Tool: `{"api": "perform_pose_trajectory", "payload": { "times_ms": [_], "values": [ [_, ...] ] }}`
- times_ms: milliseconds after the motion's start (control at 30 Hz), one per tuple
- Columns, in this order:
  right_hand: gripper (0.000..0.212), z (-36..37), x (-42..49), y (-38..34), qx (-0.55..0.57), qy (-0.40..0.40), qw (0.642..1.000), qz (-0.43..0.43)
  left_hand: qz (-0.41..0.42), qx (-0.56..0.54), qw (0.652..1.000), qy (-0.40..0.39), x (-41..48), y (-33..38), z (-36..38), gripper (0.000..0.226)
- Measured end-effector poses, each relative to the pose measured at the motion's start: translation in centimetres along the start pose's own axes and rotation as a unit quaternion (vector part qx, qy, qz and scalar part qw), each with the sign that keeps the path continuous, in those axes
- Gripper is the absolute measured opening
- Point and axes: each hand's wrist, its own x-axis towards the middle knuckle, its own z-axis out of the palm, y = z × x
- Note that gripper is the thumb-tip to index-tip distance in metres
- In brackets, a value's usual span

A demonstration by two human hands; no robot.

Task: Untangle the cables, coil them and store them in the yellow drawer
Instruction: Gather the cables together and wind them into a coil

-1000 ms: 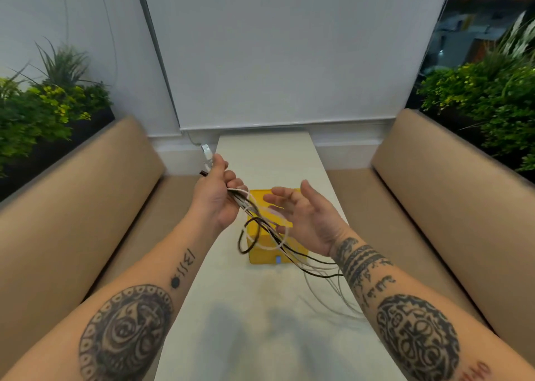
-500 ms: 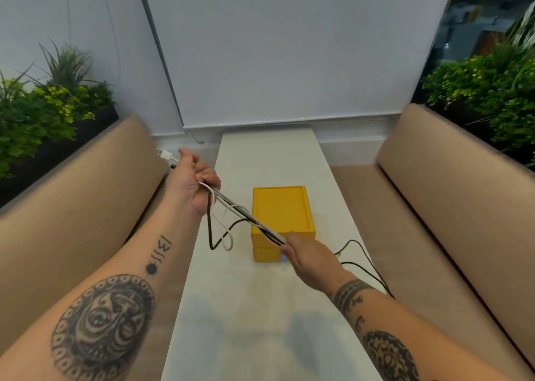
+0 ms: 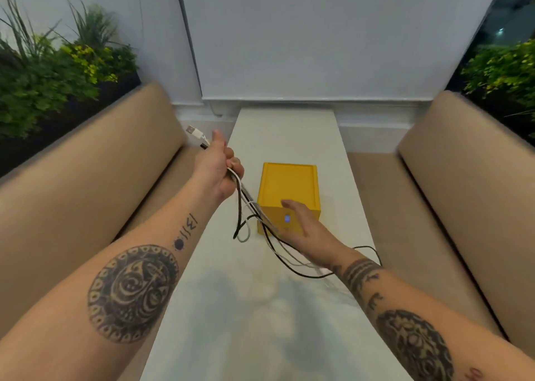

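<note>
Early stage: the left hand [image 3: 218, 169] grips the black and white cables [image 3: 252, 200] in a bunch near their plugs, above the worktop [image 3: 289, 131] and just left of the yellow drawer [image 3: 289, 184], which appears shut. The strands hang in loose crossed loops, so untangling, coiling and storing all seem left to do. Compared with half a second earlier, the right hand [image 3: 301, 228] no longer pinches the strands taut but lies open, fingers straight, before the drawer front, the cables sagging beneath it
</note>
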Motion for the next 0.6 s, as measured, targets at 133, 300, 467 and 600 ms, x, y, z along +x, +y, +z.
{"api": "perform_pose_trajectory", "payload": {
  "times_ms": [133,300,467,600],
  "values": [
    [0.071,1.4,0.1,-9.1,0.129,-0.020,0.983,-0.131,0.061,0.014,0.998,0.000,-2.7,-1.6,2.1,0.030],
    [0.033,1.0,-1.2,-9.3,0.299,0.080,0.939,-0.151,0.147,0.029,0.988,0.044,-4.4,-0.2,2.4,0.035],
    [0.038,2.1,-0.9,-10.4,0.233,0.012,0.968,-0.091,0.141,0.020,0.988,0.050,-5.0,-0.3,2.7,0.034],
    [0.032,1.4,-0.7,-5.9,-0.023,0.048,0.992,-0.114,0.115,0.007,0.993,0.016,-5.0,1.0,2.7,0.034]
  ]
}}
